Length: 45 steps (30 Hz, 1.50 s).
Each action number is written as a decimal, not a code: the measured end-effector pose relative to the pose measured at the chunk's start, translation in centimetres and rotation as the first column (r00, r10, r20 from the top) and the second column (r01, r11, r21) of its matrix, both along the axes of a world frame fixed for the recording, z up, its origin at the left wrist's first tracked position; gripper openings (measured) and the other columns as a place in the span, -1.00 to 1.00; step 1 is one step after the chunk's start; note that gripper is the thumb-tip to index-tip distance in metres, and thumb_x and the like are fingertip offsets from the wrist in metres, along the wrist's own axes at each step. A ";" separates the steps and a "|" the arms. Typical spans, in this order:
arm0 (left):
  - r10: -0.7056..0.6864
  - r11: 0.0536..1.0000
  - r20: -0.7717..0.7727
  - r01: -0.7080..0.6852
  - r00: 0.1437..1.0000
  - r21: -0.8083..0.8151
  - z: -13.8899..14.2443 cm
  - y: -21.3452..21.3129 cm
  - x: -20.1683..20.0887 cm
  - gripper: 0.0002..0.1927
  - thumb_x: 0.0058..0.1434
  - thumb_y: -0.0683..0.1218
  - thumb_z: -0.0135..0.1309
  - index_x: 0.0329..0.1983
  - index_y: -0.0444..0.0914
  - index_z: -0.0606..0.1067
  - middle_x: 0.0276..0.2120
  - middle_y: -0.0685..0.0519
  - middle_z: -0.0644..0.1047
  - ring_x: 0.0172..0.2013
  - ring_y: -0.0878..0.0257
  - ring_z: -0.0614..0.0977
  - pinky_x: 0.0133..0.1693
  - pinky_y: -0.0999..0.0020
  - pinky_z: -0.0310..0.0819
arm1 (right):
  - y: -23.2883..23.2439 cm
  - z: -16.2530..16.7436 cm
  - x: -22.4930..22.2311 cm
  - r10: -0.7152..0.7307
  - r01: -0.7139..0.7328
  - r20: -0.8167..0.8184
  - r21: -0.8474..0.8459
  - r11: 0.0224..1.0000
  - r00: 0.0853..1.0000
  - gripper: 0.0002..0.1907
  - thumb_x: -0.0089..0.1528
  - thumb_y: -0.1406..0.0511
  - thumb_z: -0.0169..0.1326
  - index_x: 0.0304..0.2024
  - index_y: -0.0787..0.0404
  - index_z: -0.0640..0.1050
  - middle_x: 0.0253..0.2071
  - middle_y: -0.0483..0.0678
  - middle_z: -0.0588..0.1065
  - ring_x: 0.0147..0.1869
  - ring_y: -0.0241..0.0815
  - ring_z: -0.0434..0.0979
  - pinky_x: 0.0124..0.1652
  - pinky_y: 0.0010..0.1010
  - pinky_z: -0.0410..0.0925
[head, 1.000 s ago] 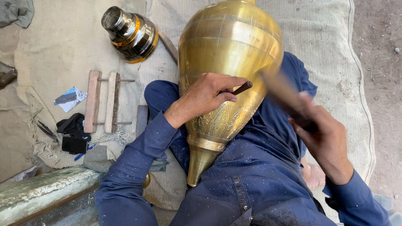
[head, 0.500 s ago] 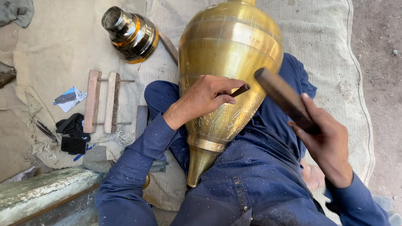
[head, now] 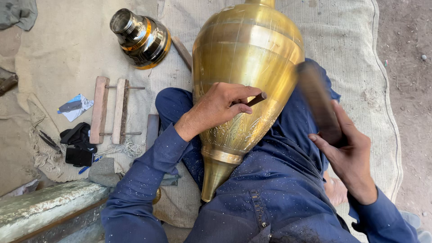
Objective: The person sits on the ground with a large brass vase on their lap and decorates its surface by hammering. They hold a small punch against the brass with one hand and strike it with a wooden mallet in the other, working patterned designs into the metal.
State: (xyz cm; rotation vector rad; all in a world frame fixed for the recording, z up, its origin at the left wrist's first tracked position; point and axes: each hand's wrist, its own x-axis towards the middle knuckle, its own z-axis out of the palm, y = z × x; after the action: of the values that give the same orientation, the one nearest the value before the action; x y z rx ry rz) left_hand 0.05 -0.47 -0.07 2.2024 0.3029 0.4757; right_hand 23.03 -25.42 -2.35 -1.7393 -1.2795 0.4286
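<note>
Mid-engraving, the left hand point(head: 216, 108) pinched a chisel point(head: 255, 99) against the brass vase point(head: 247, 58) lying across the lap, while at 3 o'clock the right hand point(head: 348, 153) gripped a blurred mallet point(head: 317, 101), the next strike needing a square hit.

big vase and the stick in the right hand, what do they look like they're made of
Big vase: looks like brass, a yellow metal with a satin sheen, turned bands and engraved patterns low on its body. Stick in the right hand: probably dark wood, matte brown; motion blur hides its grain.
</note>
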 end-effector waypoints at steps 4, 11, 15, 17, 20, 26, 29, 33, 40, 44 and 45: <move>-0.005 1.000 -0.003 0.005 1.000 0.004 0.0 0.1 0.0 -0.49 0.14 -0.17 0.30 0.19 -0.19 0.52 -0.17 -0.03 0.68 -0.29 0.23 0.74 -0.18 0.33 0.65 | 0.0 -0.1 0.0 0.053 -0.056 -0.134 -0.015 0.998 0.990 -0.19 0.17 0.40 0.23 0.46 0.22 0.28 0.19 0.05 0.51 0.15 -0.21 0.56 0.13 -0.37 0.49; -0.012 1.000 0.052 0.011 0.999 0.011 -0.2 -0.2 -0.2 -0.51 0.20 -0.19 0.27 0.23 -0.18 0.50 -0.10 -0.06 0.67 -0.22 0.22 0.75 -0.15 0.34 0.67 | -0.1 1.0 -0.5 -0.034 0.050 0.196 -0.080 0.996 0.980 -0.16 0.14 0.41 0.35 0.46 0.19 0.34 -0.13 0.02 0.55 -0.12 -0.29 0.52 -0.06 -0.41 0.42; 0.013 1.000 -0.036 -0.013 0.999 0.008 -0.1 -0.1 -0.3 -0.52 0.16 -0.14 0.31 0.18 -0.17 0.53 -0.21 -0.04 0.69 -0.28 0.21 0.75 -0.19 0.31 0.65 | 0.1 1.3 -1.0 -0.053 0.062 -0.170 0.046 0.997 0.984 -0.14 0.22 0.36 0.28 0.54 0.17 0.24 -0.16 -0.09 0.53 -0.11 -0.39 0.52 -0.05 -0.56 0.43; 0.016 1.000 -0.050 -0.017 0.999 -0.008 -0.1 -0.1 -0.2 -0.50 0.14 -0.14 0.31 0.18 -0.16 0.53 -0.23 -0.03 0.69 -0.29 0.21 0.75 -0.18 0.31 0.66 | 0.1 1.3 -1.0 -0.040 0.082 0.231 -0.172 0.982 0.972 -0.16 0.15 0.35 0.37 0.45 0.08 0.35 -0.26 0.01 0.52 -0.24 -0.26 0.50 -0.17 -0.41 0.40; 0.014 1.000 0.002 -0.014 1.000 0.007 -0.3 -0.1 -0.3 -0.51 0.17 -0.14 0.31 0.19 -0.18 0.52 -0.15 -0.04 0.68 -0.24 0.22 0.76 -0.17 0.32 0.66 | -0.1 1.2 -0.8 -0.032 0.037 0.067 -0.084 0.996 0.997 -0.18 0.19 0.36 0.32 0.48 0.11 0.34 -0.18 -0.03 0.53 -0.15 -0.28 0.52 -0.09 -0.44 0.43; -0.003 1.000 0.039 0.003 0.999 0.012 -0.5 -0.2 -0.7 -0.50 0.18 -0.17 0.29 0.21 -0.19 0.51 -0.11 -0.04 0.67 -0.23 0.23 0.75 -0.16 0.32 0.66 | -0.3 1.0 -0.3 -0.008 0.034 0.222 -0.117 0.993 0.975 -0.18 0.10 0.40 0.33 0.41 0.22 0.35 0.01 0.09 0.52 0.01 -0.19 0.53 0.02 -0.32 0.41; 0.013 1.000 -0.009 -0.013 1.000 -0.007 -0.4 -0.2 -0.7 -0.49 0.14 -0.15 0.32 0.19 -0.17 0.52 -0.20 -0.01 0.68 -0.28 0.24 0.74 -0.19 0.31 0.65 | -0.2 0.8 -0.3 0.052 -0.049 0.062 -0.055 0.997 0.997 -0.28 0.14 0.45 0.29 0.36 0.23 0.40 0.03 0.05 0.55 0.07 -0.28 0.57 0.07 -0.41 0.45; 0.023 1.000 0.009 -0.023 1.000 0.011 -0.4 -0.3 -0.7 -0.49 0.14 -0.14 0.33 0.18 -0.16 0.53 -0.24 0.00 0.68 -0.28 0.23 0.74 -0.20 0.31 0.64 | -0.3 0.9 -0.5 0.028 -0.030 0.178 0.005 1.000 0.984 -0.21 0.08 0.48 0.31 0.36 0.29 0.37 0.11 0.15 0.54 0.13 -0.19 0.53 0.11 -0.34 0.41; 0.003 0.999 0.030 -0.004 1.000 0.041 -0.4 -0.4 -0.9 -0.52 0.20 -0.12 0.28 0.21 -0.16 0.51 -0.15 0.01 0.67 -0.23 0.24 0.75 -0.17 0.35 0.67 | -0.2 1.5 -1.0 0.000 0.004 0.111 -0.041 0.999 0.994 -0.21 0.14 0.44 0.33 0.42 0.21 0.38 -0.16 -0.04 0.55 -0.13 -0.36 0.53 -0.07 -0.51 0.41; 0.025 1.000 -0.054 -0.025 0.998 0.005 -0.4 -0.4 -0.9 -0.51 0.17 -0.11 0.30 0.19 -0.13 0.53 -0.22 0.02 0.68 -0.28 0.24 0.75 -0.18 0.33 0.67 | -0.2 1.6 -0.9 -0.008 0.053 0.234 -0.187 0.981 0.972 -0.20 0.18 0.40 0.37 0.45 0.12 0.38 -0.24 -0.02 0.55 -0.24 -0.30 0.53 -0.16 -0.46 0.41; 0.025 1.000 -0.075 -0.026 0.997 -0.010 -0.3 -0.4 -0.9 -0.50 0.16 -0.11 0.30 0.20 -0.13 0.53 -0.22 0.02 0.69 -0.29 0.24 0.75 -0.18 0.33 0.67 | -0.2 1.6 -0.8 0.031 0.109 0.428 -0.298 0.948 0.903 -0.22 0.16 0.39 0.42 0.41 0.10 0.45 -0.30 0.03 0.55 -0.32 -0.24 0.52 -0.24 -0.40 0.40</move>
State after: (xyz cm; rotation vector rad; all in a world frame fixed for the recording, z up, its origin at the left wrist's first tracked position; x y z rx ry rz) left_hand -0.88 -0.85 -0.41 2.2115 0.3729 0.4055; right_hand 22.26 -25.64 -0.75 -2.2164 -1.5434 0.2393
